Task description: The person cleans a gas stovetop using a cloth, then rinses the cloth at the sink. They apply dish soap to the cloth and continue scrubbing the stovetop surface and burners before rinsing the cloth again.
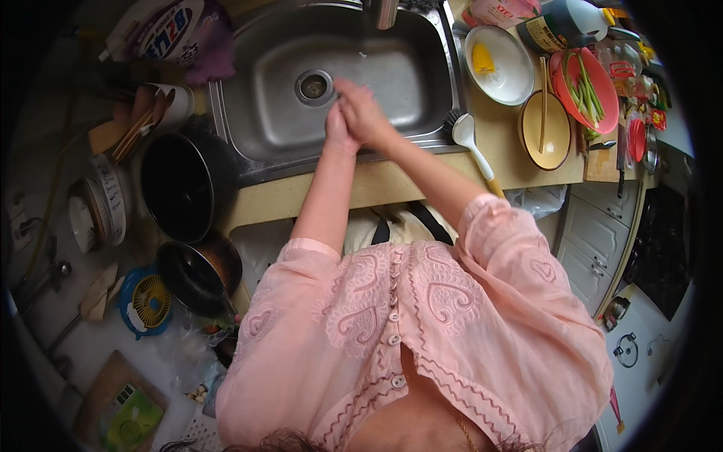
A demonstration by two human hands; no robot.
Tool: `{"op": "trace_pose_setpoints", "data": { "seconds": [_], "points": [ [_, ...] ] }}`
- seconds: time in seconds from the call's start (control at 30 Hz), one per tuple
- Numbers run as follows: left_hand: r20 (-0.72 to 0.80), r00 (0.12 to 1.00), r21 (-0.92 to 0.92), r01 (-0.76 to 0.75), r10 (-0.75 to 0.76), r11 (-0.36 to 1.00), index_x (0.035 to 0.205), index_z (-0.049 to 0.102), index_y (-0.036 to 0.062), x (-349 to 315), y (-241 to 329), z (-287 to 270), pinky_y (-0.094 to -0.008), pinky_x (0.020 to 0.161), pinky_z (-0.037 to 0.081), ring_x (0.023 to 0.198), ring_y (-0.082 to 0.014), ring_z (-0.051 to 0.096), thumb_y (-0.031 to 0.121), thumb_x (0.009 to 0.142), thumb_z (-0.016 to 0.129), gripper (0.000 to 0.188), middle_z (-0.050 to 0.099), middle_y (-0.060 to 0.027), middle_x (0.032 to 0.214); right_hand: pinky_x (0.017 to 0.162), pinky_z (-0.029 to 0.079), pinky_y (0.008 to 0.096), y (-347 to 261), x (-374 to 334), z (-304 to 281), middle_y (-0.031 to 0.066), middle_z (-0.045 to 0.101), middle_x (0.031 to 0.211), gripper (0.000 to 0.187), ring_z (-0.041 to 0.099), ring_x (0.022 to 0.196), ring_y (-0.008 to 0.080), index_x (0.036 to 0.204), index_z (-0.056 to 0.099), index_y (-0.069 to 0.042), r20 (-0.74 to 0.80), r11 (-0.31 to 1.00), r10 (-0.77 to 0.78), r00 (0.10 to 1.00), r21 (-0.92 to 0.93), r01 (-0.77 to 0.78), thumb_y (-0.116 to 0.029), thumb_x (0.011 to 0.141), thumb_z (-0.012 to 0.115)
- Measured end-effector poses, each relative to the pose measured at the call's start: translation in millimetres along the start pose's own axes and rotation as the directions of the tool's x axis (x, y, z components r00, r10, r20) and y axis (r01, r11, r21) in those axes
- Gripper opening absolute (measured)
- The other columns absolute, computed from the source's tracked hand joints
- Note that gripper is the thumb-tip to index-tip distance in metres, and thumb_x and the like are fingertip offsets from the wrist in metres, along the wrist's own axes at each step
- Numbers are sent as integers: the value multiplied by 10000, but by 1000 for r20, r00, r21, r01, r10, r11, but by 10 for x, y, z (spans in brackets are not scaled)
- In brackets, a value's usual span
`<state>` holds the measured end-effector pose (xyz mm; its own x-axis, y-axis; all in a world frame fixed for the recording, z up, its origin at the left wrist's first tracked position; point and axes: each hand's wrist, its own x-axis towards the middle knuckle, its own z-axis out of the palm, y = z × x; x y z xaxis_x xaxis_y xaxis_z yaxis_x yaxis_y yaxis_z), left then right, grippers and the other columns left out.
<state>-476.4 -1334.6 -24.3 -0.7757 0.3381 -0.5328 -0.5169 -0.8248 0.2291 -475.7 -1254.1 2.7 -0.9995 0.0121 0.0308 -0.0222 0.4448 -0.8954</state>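
My left hand (pixel 340 129) and my right hand (pixel 364 117) are pressed together over the stainless steel sink (pixel 263 147), just right of the round drain (pixel 313 87). The right hand lies across the left, its fingers stretched toward the far left and slightly blurred. Most of the left hand's fingers are hidden behind it. I see no object between the two hands. The metal faucet (pixel 384 13) hangs at the sink's far edge, and no water stream shows. A white-handled dish brush (pixel 467 135) rests at the sink's right rim.
Right counter: a white bowl (pixel 516 71) with a yellow piece, a tan bowl (pixel 538 135) with chopsticks across it, and a red basket (pixel 608 98) of scallions. Left: a black pot (pixel 177 181), a frying pan (pixel 197 275) and a purple bag (pixel 215 45). A blue fan (pixel 144 301) stands lower left.
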Motion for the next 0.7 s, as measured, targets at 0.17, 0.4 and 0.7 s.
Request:
{"op": "trace_pose_setpoints", "data": {
  "seconds": [0.17, 0.4, 0.7],
  "points": [
    [13, 999, 72, 29, -30, 997, 1233, 346, 25, 19, 81, 195, -388, 1017, 251, 1209, -261, 328, 293, 902, 320, 427, 334, -164, 1305, 981, 281, 398, 69, -64, 5, 239, 418, 1219, 372, 357, 1168, 381, 1183, 421, 13, -46, 992, -118, 992, -58, 115, -129, 839, 428],
    [-97, 993, 8, 63, -62, 998, 1238, 348, 50, -130, -56, 361, -389, 1016, 265, 1197, -242, 340, 246, 906, 285, 391, 353, -131, 1290, 1020, 197, 415, 133, 203, -157, 190, 384, 1271, 380, 288, 1217, 368, 1188, 426, -3, 43, 990, 40, 998, -140, -34, -87, 818, 441],
    [112, 994, 145, -8, -8, 989, 1280, 294, 66, -93, 5, 416, -456, 1015, 246, 1247, -277, 270, 282, 894, 329, 444, 322, -122, 1323, 985, 244, 465, 191, 128, -178, 149, 382, 1289, 425, 310, 1218, 324, 1223, 408, -32, 52, 956, -123, 991, -263, 132, -239, 853, 421]
  ]
}}
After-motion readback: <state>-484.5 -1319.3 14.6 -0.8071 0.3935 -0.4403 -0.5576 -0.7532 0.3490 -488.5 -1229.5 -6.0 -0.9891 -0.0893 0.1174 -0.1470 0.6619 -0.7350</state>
